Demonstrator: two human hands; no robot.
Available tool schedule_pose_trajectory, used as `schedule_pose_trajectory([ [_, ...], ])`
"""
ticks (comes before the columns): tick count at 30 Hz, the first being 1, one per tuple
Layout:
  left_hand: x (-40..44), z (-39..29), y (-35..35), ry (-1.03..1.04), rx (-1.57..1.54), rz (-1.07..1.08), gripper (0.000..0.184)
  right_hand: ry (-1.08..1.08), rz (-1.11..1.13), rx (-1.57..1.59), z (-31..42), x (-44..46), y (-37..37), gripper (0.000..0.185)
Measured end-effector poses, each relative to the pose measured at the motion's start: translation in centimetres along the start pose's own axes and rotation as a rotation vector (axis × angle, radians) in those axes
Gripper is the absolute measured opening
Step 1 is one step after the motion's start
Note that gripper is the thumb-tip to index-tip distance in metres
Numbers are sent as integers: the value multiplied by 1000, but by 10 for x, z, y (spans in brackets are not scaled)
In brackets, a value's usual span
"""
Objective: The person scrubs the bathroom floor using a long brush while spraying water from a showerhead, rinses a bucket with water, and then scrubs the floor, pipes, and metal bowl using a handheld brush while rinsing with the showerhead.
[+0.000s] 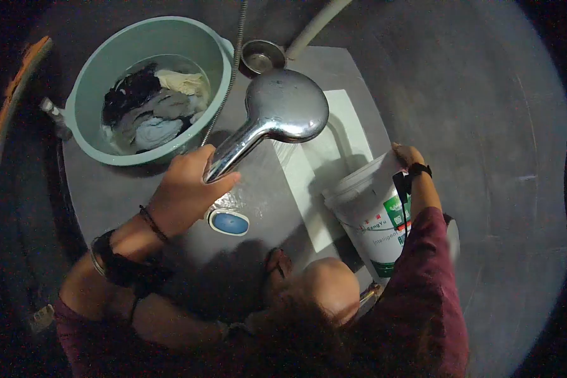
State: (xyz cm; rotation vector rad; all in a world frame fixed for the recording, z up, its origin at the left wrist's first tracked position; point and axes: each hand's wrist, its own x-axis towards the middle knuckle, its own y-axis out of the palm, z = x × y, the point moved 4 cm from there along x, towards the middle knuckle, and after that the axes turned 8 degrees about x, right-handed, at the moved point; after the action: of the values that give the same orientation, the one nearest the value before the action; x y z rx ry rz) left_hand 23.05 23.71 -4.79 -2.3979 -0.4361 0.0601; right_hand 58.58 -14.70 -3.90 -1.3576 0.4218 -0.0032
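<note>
My left hand (189, 183) is closed around the handle of a chrome shower head (290, 104), held up over the floor. Water streams faintly beneath the shower head. At the right, my right hand (409, 154) grips the rim of a white plastic bucket (368, 233) with green and red print. The bucket is tilted, its mouth toward a white squat toilet (305, 201). What is inside the bucket cannot be seen. Part of my right fingers is hidden behind the rim.
A pale green basin (151, 161) holds wet clothes (160, 107) in water. Near it are a metal bowl (263, 58), a pipe (318, 26) and the shower hose (236, 69). A blue and white oval object (229, 223) lies on the wet grey floor (261, 208), close to my sandalled foot (278, 263).
</note>
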Motion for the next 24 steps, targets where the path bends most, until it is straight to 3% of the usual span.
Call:
schedule_pose_trajectory([
  [4,6,-1,-1,-21,-21,82,33,29,-8,138,-27,39,6,45],
  [7,7,-2,1,121,73,-56,28,39,14,192,-28,45,8,44],
  [9,10,-6,-1,61,36,0,30,86,46,228,-27,35,9,45],
  [11,14,-11,-4,-1,8,58,32,-105,51,193,-18,1,-6,47],
  [13,15,-13,-9,46,18,-43,31,-105,121,189,-32,7,-17,49],
  [14,16,-14,-11,55,24,-51,31,-118,47,244,-28,-15,-32,50],
  [16,17,-8,-8,-162,-150,25,30,-15,-138,355,-35,-32,-60,50],
  [20,19,-6,4,-72,-179,-51,27,-63,-30,394,-52,-73,-110,45],
  [22,16,-17,2,-202,-395,-38,24,-249,-63,613,-58,-81,-128,49],
  [24,14,-24,-4,-162,-474,-24,20,-298,-38,667,-66,-86,-135,42],
])
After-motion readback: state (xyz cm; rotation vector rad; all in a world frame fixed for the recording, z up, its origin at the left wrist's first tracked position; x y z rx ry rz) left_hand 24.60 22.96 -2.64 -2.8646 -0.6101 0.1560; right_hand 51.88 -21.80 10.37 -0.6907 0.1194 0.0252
